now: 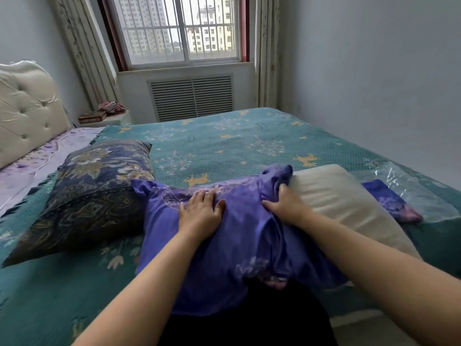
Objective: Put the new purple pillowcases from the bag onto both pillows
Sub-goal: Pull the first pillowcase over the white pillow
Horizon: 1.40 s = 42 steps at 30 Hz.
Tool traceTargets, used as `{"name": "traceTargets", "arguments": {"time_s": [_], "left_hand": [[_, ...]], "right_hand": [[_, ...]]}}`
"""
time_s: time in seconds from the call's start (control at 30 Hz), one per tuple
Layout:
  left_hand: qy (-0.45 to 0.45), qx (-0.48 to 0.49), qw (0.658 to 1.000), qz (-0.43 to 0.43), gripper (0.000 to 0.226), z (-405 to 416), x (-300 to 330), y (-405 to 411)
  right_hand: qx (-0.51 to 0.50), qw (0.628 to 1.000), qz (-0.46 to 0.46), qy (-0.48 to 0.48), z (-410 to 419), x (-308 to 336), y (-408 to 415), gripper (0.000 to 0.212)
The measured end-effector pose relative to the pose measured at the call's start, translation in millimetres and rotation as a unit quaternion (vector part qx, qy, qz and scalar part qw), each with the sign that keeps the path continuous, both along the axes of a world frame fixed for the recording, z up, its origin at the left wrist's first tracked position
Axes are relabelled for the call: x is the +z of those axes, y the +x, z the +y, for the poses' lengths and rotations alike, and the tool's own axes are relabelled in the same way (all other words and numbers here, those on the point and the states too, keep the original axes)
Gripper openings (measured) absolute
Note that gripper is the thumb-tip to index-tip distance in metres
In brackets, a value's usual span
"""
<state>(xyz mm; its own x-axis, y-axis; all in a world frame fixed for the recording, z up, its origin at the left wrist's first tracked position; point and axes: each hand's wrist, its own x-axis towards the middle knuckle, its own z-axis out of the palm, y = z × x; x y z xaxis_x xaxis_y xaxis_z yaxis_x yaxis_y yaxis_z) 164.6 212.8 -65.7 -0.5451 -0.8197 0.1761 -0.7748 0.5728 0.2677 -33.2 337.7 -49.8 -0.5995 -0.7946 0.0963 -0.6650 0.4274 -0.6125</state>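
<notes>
Bedroom with a barred window (pixel 178 28) straight ahead and a bed (pixel 237 138) under a teal patterned cover filling the lower view. At the near edge of the bed lies a cream pillow (pixel 334 196), its long axis running left to right, the left part already inside a purple pillowcase (pixel 239 243). The right hand (pixel 287 203) is the one at the case's bunched open edge, fingers clenched around the gathered cloth, with the bare part of the pillow extending rightward from them. The left hand (pixel 200 211) lies flat on the covered part, fingers spread and gripping nothing, pressing the cloth down. Judging by this, the case needs to be drawn rightward along the pillow. Beyond the bare end, a second folded purple pillowcase (pixel 389 198) rests beside a clear plastic bag (pixel 414 188). To the left sits the other pillow (pixel 94 191), in a dark floral case. Open bedcover lies beyond.
</notes>
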Motion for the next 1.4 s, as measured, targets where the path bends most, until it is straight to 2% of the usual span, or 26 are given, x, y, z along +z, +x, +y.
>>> {"name": "traceTargets", "arguments": {"time_s": [0.07,0.13,0.2,0.33,0.43,0.5,0.57,0.63,0.67,0.77,0.8,0.83,0.87,0.9,0.93,1.0,1.03,1.1,1.17,1.2,1.27,1.4], "left_hand": [[0.0,0.032,0.999,0.006,0.064,-1.5,0.5,4.2],[0.006,0.046,0.999,0.007,0.067,2.0,-1.9,8.1],[0.003,0.047,0.999,-0.005,0.065,4.9,-7.0,9.7],[-0.002,0.015,1.0,0.002,0.056,17.4,-9.6,4.6],[-0.001,-0.017,1.0,0.012,0.056,29.8,-8.9,-4.8],[0.001,-0.021,1.0,0.014,0.058,32.6,-11.3,-8.3],[0.002,-0.023,1.0,0.015,0.06,31.7,-13.3,-7.5],[-0.014,-0.039,0.999,0.001,0.064,31.4,-14.9,-7.0],[-0.028,-0.046,0.998,-0.011,0.066,32.4,-16.9,-7.3],[-0.068,-0.035,0.997,-0.019,0.063,39.7,-19.1,-9.2],[-0.107,-0.033,0.994,-0.01,0.055,45.4,-20.1,-8.4],[-0.169,-0.04,0.985,0.013,0.044,53.5,-20.6,-8.0],[-0.228,-0.057,0.971,0.04,0.036,61.8,-22.3,-7.8],[-0.256,-0.085,0.961,0.058,0.033,70.2,-23.8,-7.0],[-0.254,-0.11,0.959,0.06,0.036,78.5,-24.6,-6.4],[-0.197,-0.146,0.969,0.016,0.062,93.5,-27.7,-4.7],[-0.16,-0.156,0.974,-0.039,0.08,100.0,-27.5,-1.2],[-0.104,-0.168,0.965,-0.17,0.109,103.2,-33.2,7.3],[-0.115,-0.161,0.956,-0.214,0.106,103.4,-38.2,16.2],[-0.13,-0.153,0.956,-0.211,0.098,101.3,-41.2,18.6],[-0.146,-0.136,0.965,-0.168,0.09,94.8,-35.4,20.9],[-0.164,-0.097,0.976,-0.103,0.06,71.6,3.1,25.0]], "right_hand": [[-0.069,0.991,0.113,0.016,25.5,-2.1,-27.5,0.028],[-0.186,0.978,0.089,0.016,55.3,-3.2,-61.7,0.025],[-0.231,0.972,0.04,0.031,64.9,-9.6,-74.7,0.026],[-0.216,0.976,-0.005,-0.006,48.8,-12.9,-50.9,0.053],[-0.202,0.978,-0.008,-0.046,46.5,-12.2,-29.7,0.063],[-0.148,0.987,0.006,-0.06,55.5,-24.4,-13.0,0.06],[-0.093,0.992,0.087,-0.003,76.6,-37.3,-12.9,0.049],[-0.119,0.975,0.173,0.079,99.6,-38.1,-32.7,0.04],[-0.153,0.967,0.18,0.092,106.9,-39.4,-44.1,0.039],[-0.216,0.972,0.087,0.014,101.9,-50.3,-53.3,0.046],[-0.224,0.969,0.102,-0.03,94.5,-56.4,-47.0,0.048],[-0.224,0.957,0.174,-0.061,87.6,-63.1,-38.8,0.048],[-0.218,0.933,0.272,-0.087,83.8,-66.1,-26.4,0.049],[-0.203,0.901,0.365,-0.122,82.2,-68.9,-15.1,0.049],[-0.146,0.88,0.42,-0.17,82.6,-69.6,-4.0,0.048],[0.043,0.861,0.444,-0.245,85.5,-81.1,14.2,0.044],[0.113,0.863,0.441,-0.221,87.9,-90.4,19.4,0.05],[0.138,0.874,0.452,-0.11,94.9,-109.4,13.6,0.08],[0.118,0.892,0.436,-0.021,101.5,-119.6,-1.0,0.096],[0.108,0.901,0.421,0.003,102.5,-118.2,-5.9,0.095],[0.1,0.919,0.38,-0.022,96.1,-104.9,-8.3,0.082],[0.052,0.933,0.309,-0.175,70.3,-46.7,3.8,0.037]]}}
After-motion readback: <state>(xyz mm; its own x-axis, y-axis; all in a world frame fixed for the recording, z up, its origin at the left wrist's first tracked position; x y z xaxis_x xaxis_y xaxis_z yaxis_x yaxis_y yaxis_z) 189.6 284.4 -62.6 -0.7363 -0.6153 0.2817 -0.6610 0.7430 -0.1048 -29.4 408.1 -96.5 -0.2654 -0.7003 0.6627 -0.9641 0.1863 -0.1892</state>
